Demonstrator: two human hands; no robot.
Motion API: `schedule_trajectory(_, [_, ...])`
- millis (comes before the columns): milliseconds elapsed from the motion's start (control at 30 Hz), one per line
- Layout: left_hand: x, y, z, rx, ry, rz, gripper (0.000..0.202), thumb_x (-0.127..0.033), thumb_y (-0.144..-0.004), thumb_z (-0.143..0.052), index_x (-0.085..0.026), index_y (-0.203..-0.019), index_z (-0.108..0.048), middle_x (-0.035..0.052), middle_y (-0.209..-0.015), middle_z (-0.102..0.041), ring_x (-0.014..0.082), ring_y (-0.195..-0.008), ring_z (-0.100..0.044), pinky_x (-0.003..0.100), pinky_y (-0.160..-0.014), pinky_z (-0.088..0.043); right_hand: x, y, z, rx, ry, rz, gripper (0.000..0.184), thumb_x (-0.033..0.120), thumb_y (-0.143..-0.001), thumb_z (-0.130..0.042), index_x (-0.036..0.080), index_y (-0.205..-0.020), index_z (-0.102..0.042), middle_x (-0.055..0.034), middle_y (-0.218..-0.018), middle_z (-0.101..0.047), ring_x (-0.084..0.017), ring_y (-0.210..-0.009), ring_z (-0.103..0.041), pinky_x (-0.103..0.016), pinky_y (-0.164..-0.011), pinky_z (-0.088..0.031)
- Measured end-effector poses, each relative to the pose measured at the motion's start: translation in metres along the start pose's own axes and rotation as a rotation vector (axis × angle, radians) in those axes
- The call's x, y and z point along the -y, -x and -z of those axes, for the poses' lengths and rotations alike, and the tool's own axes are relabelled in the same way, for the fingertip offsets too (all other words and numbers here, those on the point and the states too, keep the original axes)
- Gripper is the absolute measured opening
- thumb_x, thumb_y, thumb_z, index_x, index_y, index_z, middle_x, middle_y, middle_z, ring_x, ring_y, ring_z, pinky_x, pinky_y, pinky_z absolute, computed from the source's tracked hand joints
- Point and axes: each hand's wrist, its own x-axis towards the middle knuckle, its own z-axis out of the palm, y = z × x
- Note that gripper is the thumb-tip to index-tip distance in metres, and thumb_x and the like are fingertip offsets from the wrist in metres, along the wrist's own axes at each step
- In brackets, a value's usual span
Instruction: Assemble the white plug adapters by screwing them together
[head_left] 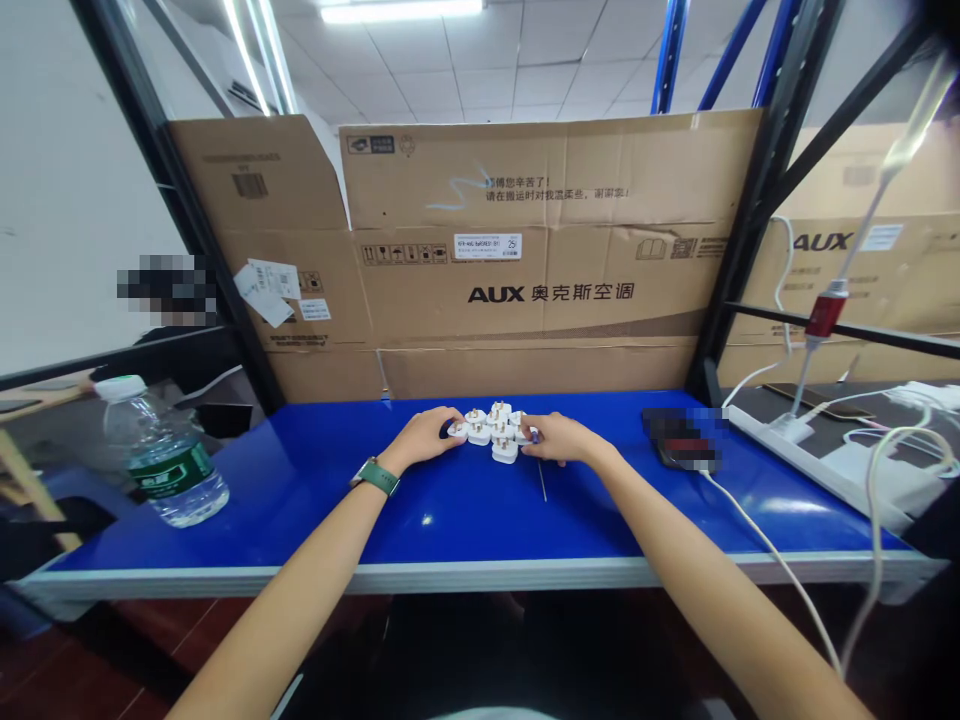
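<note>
Several small white plugs [495, 430] lie bunched together on the blue table top [465, 510], near its far side. My left hand [429, 435] rests on the left edge of the bunch, fingers curled round the nearest plug. A green watch [375, 477] sits on that wrist. My right hand [559, 438] presses against the right edge of the bunch with its fingers bent inward, pinching at a plug. A thin dark rod [543, 484] lies on the table just below the right hand.
A clear water bottle [161, 452] lies tilted at the table's left edge. Cardboard boxes [517, 255] wall the back. A dark device [682, 440] with a white cable [772, 550] sits right, beside a white power strip [810, 455]. Another person sits at far left.
</note>
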Motion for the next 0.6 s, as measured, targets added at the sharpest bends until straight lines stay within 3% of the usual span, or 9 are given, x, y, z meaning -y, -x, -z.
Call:
schedule_trajectory(100, [-0.003, 0.000, 0.004, -0.098, -0.014, 0.008, 0.033, -0.040, -0.086, -0.069, -0.025, -0.115, -0.067, 0.0053, -0.120, -0.071, 0.0262, -0.111, -0.066, 0.038, -0.100, -0.050, -0.002, -0.002, 0.000, 0.001, -0.197, -0.050, 0.014, 0.022, -0.084, -0.063, 0.024, -0.096, -0.056, 0.0047, -0.065, -0.066, -0.013, -0.043, -0.058, -0.023, -0.050, -0.041])
schedule_trajectory(167, [-0.008, 0.000, 0.008, -0.219, -0.009, 0.012, 0.032, -0.039, -0.088, -0.067, -0.023, -0.117, -0.065, 0.0072, -0.120, -0.069, 0.0267, -0.113, -0.064, 0.039, -0.102, -0.049, -0.002, -0.004, 0.001, -0.069, -0.315, -0.106, 0.016, 0.018, -0.083, -0.061, 0.023, -0.096, -0.054, 0.0059, -0.061, -0.062, -0.012, -0.041, -0.055, -0.022, -0.046, -0.039])
schedule_trajectory(267, [-0.021, 0.001, 0.014, -0.433, 0.047, 0.012, 0.031, -0.042, -0.092, -0.066, -0.022, -0.116, -0.065, 0.0085, -0.119, -0.068, 0.0262, -0.112, -0.062, 0.040, -0.103, -0.048, -0.001, -0.007, 0.004, -0.213, -0.494, -0.144, 0.023, 0.020, -0.086, -0.056, 0.023, -0.108, -0.051, 0.0095, -0.055, -0.056, -0.010, -0.037, -0.045, -0.021, -0.041, -0.035])
schedule_trajectory(333, [-0.031, 0.003, 0.017, -0.497, 0.101, -0.047, 0.033, -0.045, -0.092, -0.068, -0.021, -0.115, -0.065, 0.0075, -0.116, -0.067, 0.0246, -0.107, -0.062, 0.039, -0.099, -0.049, 0.000, -0.008, 0.006, -0.268, -0.631, -0.110, 0.030, 0.020, -0.085, -0.052, 0.023, -0.115, -0.050, 0.0097, -0.056, -0.058, -0.010, -0.035, -0.043, -0.021, -0.039, -0.032])
schedule_trajectory(467, [-0.050, 0.007, 0.020, -0.443, 0.068, -0.231, 0.046, -0.052, -0.085, -0.078, -0.023, -0.120, -0.068, 0.0066, -0.114, -0.068, 0.0260, -0.107, -0.060, 0.043, -0.099, -0.046, 0.002, -0.010, 0.008, -0.293, -0.843, -0.010, 0.026, 0.023, -0.079, -0.055, 0.019, -0.105, -0.060, 0.0028, -0.065, -0.069, -0.009, -0.034, -0.049, -0.021, -0.037, -0.031])
schedule_trajectory(600, [-0.065, 0.010, 0.018, -0.213, 0.064, -0.402, 0.054, -0.058, -0.077, -0.084, -0.024, -0.116, -0.072, 0.0067, -0.112, -0.069, 0.0261, -0.106, -0.061, 0.041, -0.097, -0.046, 0.003, -0.012, 0.008, -0.341, -1.059, 0.070, 0.028, 0.036, -0.079, -0.064, 0.019, -0.101, -0.061, 0.0002, -0.068, -0.072, -0.010, -0.036, -0.053, -0.021, -0.037, -0.032])
